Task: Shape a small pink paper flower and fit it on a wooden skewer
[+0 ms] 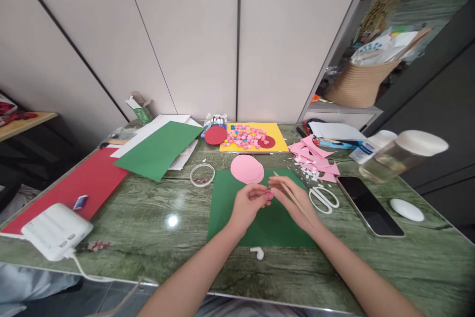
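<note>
Above a dark green paper sheet [230, 218], my left hand [248, 206] pinches a small rolled pink paper piece [269, 194]. My right hand [297, 203] touches the other side of that piece and holds a thin wooden stick [291, 196] across its palm. Pink paper circles [245, 167] lie overlapping at the sheet's back edge, just beyond my hands. White-handled scissors [323, 199] rest right of my right hand. Behind the circles, several small pink rolled pieces [247, 136] are heaped on a yellow sheet [280, 131], beside a red circle [267, 142].
Pink scraps [311, 156], a phone [371, 206], a white oval case [407, 209] and a clear jar [389, 161] stand or lie at right. A tape roll [202, 175], green sheet [159, 149], red sheet [77, 183] and white charger [57, 230] are at left. An earbud [257, 252] lies in front.
</note>
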Demonstrator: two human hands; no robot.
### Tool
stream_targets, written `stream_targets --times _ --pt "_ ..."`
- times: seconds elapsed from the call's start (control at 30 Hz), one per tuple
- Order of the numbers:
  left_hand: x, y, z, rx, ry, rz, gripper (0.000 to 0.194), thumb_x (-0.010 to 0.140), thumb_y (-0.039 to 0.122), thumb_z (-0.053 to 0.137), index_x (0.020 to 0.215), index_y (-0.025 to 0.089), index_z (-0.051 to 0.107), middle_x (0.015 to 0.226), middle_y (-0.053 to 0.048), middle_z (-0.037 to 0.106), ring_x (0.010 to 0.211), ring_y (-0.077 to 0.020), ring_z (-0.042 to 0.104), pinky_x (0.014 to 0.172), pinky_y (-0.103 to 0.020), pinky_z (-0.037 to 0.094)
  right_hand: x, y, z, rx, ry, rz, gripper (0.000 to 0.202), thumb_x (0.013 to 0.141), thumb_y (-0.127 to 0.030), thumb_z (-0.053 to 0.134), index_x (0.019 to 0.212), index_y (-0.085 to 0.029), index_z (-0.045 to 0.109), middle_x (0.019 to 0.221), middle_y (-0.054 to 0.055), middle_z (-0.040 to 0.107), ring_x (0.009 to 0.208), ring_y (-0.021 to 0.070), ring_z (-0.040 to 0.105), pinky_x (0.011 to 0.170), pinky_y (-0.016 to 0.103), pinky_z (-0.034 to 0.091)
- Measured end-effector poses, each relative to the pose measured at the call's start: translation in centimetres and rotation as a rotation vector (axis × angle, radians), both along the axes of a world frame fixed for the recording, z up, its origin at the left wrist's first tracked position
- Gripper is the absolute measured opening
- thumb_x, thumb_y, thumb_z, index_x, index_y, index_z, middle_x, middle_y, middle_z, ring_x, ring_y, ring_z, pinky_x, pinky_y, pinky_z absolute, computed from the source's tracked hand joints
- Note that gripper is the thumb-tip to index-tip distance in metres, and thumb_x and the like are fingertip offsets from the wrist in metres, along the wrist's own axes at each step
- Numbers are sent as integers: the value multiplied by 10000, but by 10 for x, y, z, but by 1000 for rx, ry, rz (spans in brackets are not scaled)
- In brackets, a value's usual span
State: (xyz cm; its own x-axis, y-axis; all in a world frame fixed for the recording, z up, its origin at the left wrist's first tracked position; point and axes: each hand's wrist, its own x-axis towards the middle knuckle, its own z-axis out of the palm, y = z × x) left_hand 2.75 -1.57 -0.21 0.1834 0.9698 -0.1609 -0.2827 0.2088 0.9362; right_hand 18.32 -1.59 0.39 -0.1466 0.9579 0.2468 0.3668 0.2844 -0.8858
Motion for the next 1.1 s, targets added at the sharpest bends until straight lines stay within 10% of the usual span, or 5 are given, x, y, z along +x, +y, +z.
stream_targets --times 0.17,0.63,1.1 --pt "0 0 -4 112 73 12 228 659 258 695 843 142 630 796 -53 673 566 -97 569 537 -222 463 -1 6 -3 -236 226 97 270 760 -360 652 976 -212 587 943 68 677 901 230 652 744 342 548" --pt "4 -6 -4 175 172 102 183 709 274 642 845 158 605 801 -21 648 457 -52 414 437 -194 425 -21 -7 -13 118 35 -102 171 847 -340 547 952 -214 593 924 72 666 784 203 646 679 308 525" --pt "0 -1 1 -6 -219 102 191 638 224 729 795 134 666 797 -51 681 793 -138 618 805 -279 458 -11 2 -19 21 107 -70 234 880 -381 487 1044 -226 551 985 63 672 933 218 627 837 362 489"
